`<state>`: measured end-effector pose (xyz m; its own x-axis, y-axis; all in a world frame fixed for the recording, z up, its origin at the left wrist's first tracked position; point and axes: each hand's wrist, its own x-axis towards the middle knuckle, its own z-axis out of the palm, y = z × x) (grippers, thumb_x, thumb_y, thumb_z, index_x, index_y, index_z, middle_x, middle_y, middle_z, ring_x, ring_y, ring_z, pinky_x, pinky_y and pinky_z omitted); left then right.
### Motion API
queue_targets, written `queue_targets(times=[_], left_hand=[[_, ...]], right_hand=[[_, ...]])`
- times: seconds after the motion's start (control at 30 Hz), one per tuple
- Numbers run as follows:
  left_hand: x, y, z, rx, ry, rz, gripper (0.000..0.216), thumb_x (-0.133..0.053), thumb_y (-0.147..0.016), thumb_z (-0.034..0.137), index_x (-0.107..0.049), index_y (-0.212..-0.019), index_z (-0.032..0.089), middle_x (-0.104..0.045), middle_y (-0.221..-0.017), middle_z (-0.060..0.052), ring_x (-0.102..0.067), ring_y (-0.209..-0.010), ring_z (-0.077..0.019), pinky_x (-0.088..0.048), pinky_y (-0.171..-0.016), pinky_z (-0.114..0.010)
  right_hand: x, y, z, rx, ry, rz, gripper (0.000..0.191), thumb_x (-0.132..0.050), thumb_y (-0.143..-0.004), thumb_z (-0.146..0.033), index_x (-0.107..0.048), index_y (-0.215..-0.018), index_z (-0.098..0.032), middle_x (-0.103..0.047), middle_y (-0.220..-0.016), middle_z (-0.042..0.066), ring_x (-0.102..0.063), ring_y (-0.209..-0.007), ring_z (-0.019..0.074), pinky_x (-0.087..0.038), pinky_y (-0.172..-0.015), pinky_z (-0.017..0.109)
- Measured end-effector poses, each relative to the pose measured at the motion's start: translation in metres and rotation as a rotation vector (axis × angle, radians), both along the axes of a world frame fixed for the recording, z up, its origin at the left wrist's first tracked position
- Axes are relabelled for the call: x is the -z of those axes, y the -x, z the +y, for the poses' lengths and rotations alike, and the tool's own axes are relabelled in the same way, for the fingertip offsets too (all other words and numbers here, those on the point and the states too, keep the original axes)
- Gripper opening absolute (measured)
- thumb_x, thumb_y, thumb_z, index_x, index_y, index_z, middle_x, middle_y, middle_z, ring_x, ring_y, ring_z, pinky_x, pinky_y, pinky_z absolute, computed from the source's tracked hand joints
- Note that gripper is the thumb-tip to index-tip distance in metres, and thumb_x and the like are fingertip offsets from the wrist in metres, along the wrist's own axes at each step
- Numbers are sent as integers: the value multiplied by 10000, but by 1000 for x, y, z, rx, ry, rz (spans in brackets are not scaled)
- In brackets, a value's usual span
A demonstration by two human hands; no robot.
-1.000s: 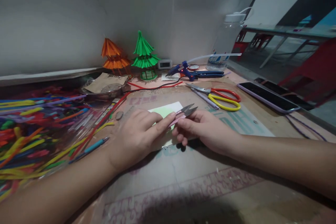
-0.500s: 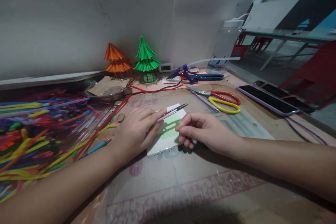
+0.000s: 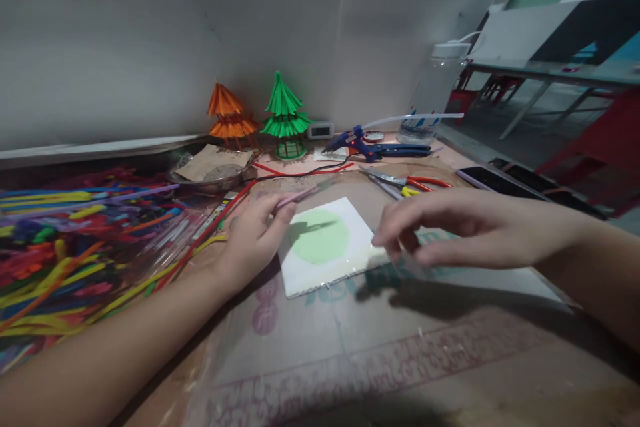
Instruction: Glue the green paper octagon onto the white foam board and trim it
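My left hand (image 3: 255,237) is closed on small pink thread snips (image 3: 297,197), whose blades point right and are blurred by motion. They hover just left of a white card (image 3: 327,267) bearing a green circle (image 3: 320,235), which lies flat on the table. My right hand (image 3: 450,227) is raised over the card's right edge. Its fingers are slightly curled and apart, and nothing is in them.
A heap of coloured pipe cleaners (image 3: 70,240) fills the left side. At the back stand an orange (image 3: 227,117) and a green paper tree (image 3: 285,110), a blue glue gun (image 3: 360,141) and a plastic bottle (image 3: 433,90). Red-and-yellow scissors (image 3: 415,183) and a phone (image 3: 493,180) lie to the right.
The snips passed from my right hand to my left, which drew them left and off the card. My right hand let go and lifted to the right, uncovering the green circle.
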<state>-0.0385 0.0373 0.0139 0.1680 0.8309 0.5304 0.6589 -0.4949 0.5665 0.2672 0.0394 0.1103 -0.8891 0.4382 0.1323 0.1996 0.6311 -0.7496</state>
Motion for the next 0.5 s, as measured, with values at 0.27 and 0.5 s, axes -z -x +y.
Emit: queue_targets(times=[0.27, 0.5], left_hand=[[-4, -7, -20, 367, -369, 432, 223, -501, -1065, 268, -652, -1203, 180, -705, -897, -52, -601, -828, -218, -421, -758, -345], [-5, -8, -26, 377, -383, 488, 257, -523, -1055, 270, -571, -1303, 223, -692, -922, -41, -607, -851, -220, -442, -811, -358]], right_hand=[[27, 27, -18, 290, -689, -35, 237, -554, -1028, -291, -728, -1129, -165, -744, -1084, 127, -675, -1009, 254, -515, -890, 395], [50, 34, -18, 250, -376, -199, 304, -477, -1057, -300, -732, -1186, -195, -776, -1025, 109, -683, -910, 239, -485, -816, 361]])
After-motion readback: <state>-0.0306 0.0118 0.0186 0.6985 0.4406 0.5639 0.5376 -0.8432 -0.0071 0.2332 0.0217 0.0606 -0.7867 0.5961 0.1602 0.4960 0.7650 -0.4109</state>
